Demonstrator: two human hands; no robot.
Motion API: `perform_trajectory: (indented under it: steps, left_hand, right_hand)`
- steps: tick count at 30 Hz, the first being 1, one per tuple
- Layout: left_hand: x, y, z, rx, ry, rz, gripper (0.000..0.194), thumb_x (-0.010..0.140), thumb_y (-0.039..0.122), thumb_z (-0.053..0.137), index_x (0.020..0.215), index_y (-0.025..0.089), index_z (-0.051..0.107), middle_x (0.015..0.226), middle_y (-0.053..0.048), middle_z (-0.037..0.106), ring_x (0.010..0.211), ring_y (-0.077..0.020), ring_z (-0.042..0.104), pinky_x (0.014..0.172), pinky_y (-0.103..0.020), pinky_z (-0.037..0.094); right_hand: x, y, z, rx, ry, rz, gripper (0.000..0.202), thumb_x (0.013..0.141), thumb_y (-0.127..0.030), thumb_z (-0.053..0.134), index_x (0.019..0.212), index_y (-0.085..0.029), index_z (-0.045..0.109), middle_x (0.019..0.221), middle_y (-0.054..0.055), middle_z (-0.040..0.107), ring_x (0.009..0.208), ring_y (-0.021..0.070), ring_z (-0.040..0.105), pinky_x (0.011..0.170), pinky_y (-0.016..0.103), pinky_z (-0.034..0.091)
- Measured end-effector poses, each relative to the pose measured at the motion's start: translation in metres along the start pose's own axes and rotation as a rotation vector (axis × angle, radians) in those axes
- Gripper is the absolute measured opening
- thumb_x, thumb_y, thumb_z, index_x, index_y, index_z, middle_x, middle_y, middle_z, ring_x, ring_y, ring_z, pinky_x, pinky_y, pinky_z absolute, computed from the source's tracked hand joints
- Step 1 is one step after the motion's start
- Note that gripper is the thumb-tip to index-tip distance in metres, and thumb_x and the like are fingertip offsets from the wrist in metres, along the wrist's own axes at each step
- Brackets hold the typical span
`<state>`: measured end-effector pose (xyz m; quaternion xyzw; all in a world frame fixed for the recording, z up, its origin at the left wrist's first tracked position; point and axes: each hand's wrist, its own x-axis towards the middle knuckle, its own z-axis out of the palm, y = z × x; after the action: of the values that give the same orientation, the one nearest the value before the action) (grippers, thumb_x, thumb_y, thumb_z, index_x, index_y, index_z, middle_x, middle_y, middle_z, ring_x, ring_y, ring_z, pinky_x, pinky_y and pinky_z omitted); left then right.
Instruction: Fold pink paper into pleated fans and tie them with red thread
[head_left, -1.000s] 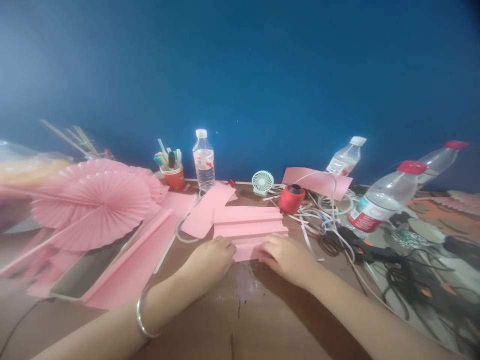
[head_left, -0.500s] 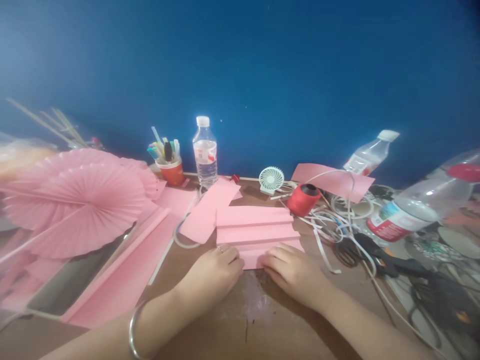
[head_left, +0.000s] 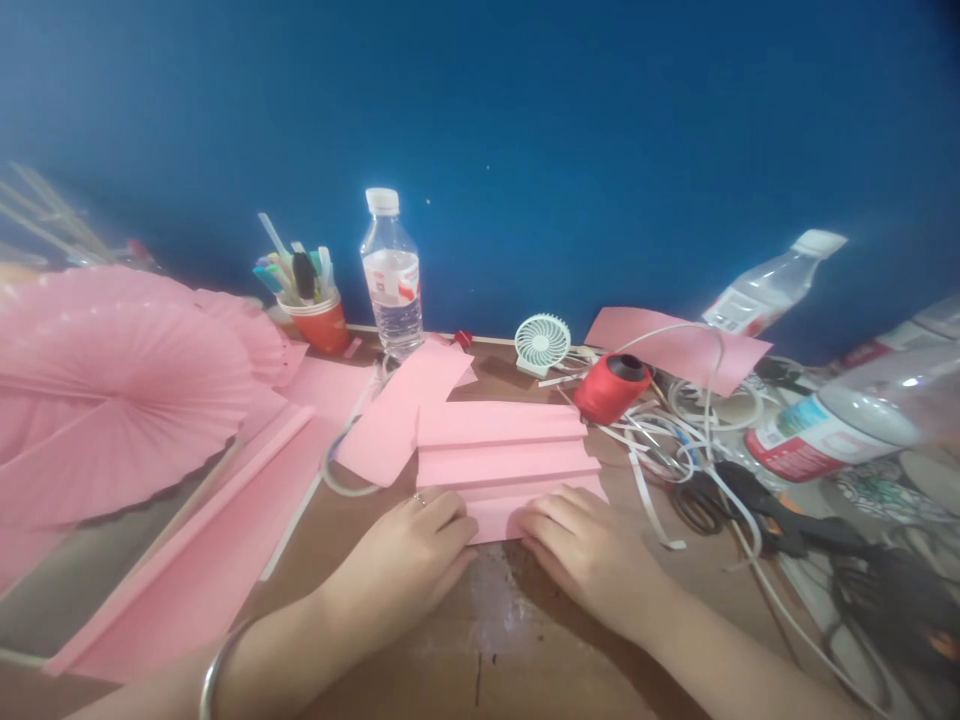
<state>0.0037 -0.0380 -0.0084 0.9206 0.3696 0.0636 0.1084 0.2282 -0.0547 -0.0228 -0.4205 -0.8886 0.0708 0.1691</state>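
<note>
A sheet of pink paper (head_left: pixel 502 465) with several crosswise pleats lies on the brown table in front of me. My left hand (head_left: pixel 427 535) is closed at its near left corner, fingers curled over the edge. At the near right corner my right hand (head_left: pixel 574 535) grips the same edge, its fingers bent together. The thumbs and fingertips are mostly hidden. A short strip of the near edge shows between the hands. Another pink paper piece (head_left: pixel 401 415) lies just beyond the sheet's left side.
Pink pleated fans (head_left: pixel 127 385) and folded pink paper (head_left: pixel 202 560) lie left. A pen cup (head_left: pixel 319 325), water bottle (head_left: pixel 394 300) and small fan (head_left: pixel 541 345) stand behind. Right are red thread (head_left: pixel 611 390), white cords, a black glue gun (head_left: pixel 806 530) and a large bottle (head_left: pixel 840 420).
The view has shifted closer, pushing side objects outward. Both hands stay on the near edge of the pleated paper, and the bare gap between them looks slightly different; the folds look the same.
</note>
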Motion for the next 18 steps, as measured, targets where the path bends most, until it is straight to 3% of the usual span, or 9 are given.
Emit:
perform_trajectory:
  steps: [5,8,12,15,18]
  left_hand:
    - [0.001,-0.005,-0.001,0.094,0.117,0.072,0.019,0.084,0.012,0.041,0.076,0.017,0.057,0.078,-0.003,0.055,0.073,-0.0164,0.051,0.068,-0.031,0.042]
    - [0.003,-0.003,-0.012,0.087,0.163,0.038,0.022,0.086,0.015,0.038,0.076,0.017,0.058,0.065,-0.001,0.055,0.063,-0.0139,0.052,0.06,-0.026,0.04]
    - [0.001,0.011,-0.045,-0.151,0.084,-0.107,0.025,0.088,0.024,0.037,0.083,0.02,0.061,0.069,0.002,0.061,0.061,-0.0104,0.055,0.059,-0.021,0.041]
    - [-0.004,0.024,-0.075,-0.367,0.035,-0.23,0.023,0.086,0.031,0.042,0.083,0.023,0.063,0.075,0.004,0.064,0.066,-0.0094,0.057,0.061,-0.019,0.042]
    - [-0.007,0.034,-0.104,-0.42,0.046,-0.283,0.019,0.082,0.031,0.047,0.082,0.024,0.064,0.078,0.004,0.065,0.068,-0.0099,0.058,0.06,-0.018,0.043]
  right_hand:
    - [0.002,0.0,-0.003,-0.131,0.124,-0.08,0.02,0.087,-0.014,0.04,0.085,-0.015,0.059,0.083,0.007,0.06,0.079,0.0178,0.052,0.07,0.031,0.039]
    - [0.003,-0.003,-0.015,-0.151,0.167,-0.064,0.02,0.086,-0.012,0.039,0.084,-0.014,0.059,0.08,0.008,0.062,0.076,0.0186,0.054,0.07,0.032,0.039]
    - [0.003,-0.014,-0.048,-0.034,0.134,0.035,0.018,0.085,-0.012,0.042,0.09,-0.018,0.059,0.083,0.004,0.065,0.076,0.017,0.057,0.071,0.03,0.04]
    - [0.004,-0.027,-0.079,0.126,0.06,0.109,0.013,0.086,-0.02,0.046,0.091,-0.022,0.058,0.084,-0.001,0.065,0.074,0.0134,0.058,0.068,0.026,0.04]
    - [0.01,-0.038,-0.106,0.181,0.057,0.072,0.009,0.084,-0.022,0.049,0.087,-0.024,0.058,0.081,-0.003,0.064,0.072,0.0112,0.057,0.066,0.023,0.04]
